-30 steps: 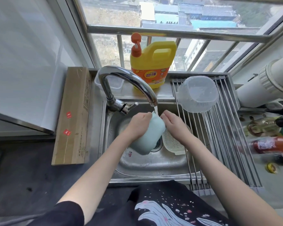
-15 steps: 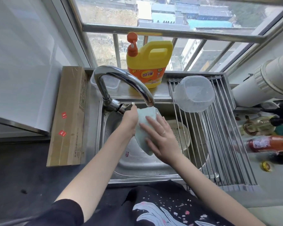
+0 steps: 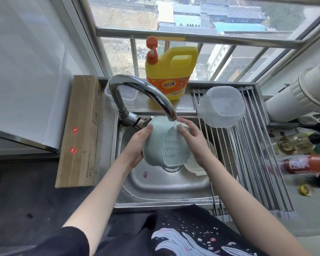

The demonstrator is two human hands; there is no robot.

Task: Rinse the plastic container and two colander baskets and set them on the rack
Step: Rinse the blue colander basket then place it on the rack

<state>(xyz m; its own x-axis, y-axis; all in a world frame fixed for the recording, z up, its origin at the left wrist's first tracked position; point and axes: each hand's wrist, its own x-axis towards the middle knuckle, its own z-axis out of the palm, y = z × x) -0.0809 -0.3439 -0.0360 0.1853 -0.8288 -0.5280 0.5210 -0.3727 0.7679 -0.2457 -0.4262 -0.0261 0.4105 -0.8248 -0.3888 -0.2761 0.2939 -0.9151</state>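
Both hands on the pale green perforated plastic colander basket [image 3: 166,143], held over the stainless steel sink [image 3: 166,183] right under the spout of the curved chrome tap [image 3: 142,95]. Basket tipped on its side, slotted base facing the person. Left hand [image 3: 137,146] cups the left wall, fingers curled round it. Right hand [image 3: 190,139] grips the right rim, fingers spread and bent over the edge.

Second basket, cream perforated plastic colander [image 3: 194,163], lies in the sink bowl just right of the drain, partly hidden by the green one and the right wrist.

Clear round plastic container [image 3: 222,106] sits tilted on the steel roll-up rod rack [image 3: 251,159] at its far end, mouth facing the sink.

Yellow dish soap jug with orange pump [image 3: 170,72] stands on the ledge behind the tap. Long brown cardboard box [image 3: 78,133] on the table left of the sink
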